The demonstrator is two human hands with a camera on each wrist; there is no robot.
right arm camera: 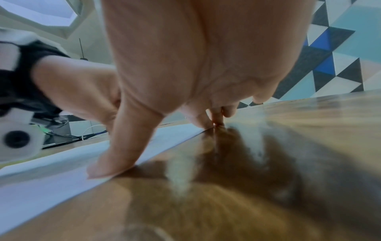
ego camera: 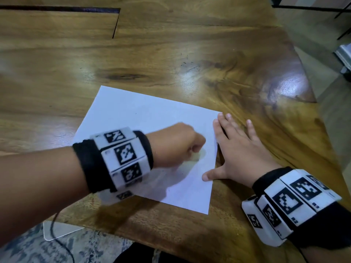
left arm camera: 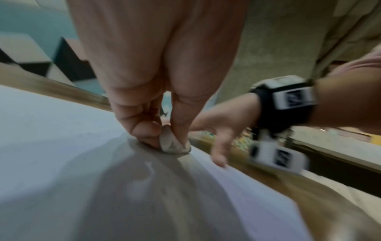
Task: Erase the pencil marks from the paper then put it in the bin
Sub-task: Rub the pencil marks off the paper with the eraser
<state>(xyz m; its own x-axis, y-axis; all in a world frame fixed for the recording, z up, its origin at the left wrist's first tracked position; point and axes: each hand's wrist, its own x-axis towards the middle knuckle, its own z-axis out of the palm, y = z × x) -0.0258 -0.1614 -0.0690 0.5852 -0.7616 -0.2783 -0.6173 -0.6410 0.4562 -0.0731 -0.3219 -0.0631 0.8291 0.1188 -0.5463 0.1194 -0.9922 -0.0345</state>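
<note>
Paper [ego camera: 150,133], one white sheet, flat on wooden table [ego camera: 190,54], near its front edge. Left hand [ego camera: 176,144]: fingers curled, thumb and fingertips [left arm camera: 144,133] pinching a small worn eraser [left arm camera: 173,145], its lower face pressed on the sheet directly beneath the fingertips. Right hand [ego camera: 237,149]: fingers straight and spread, palm down; thumb tip and forefinger tip on the sheet's right edge, remaining fingers on bare wood just beyond it. Pencil marks: faint grey smudging below the left fingers; detail unclear
</note>
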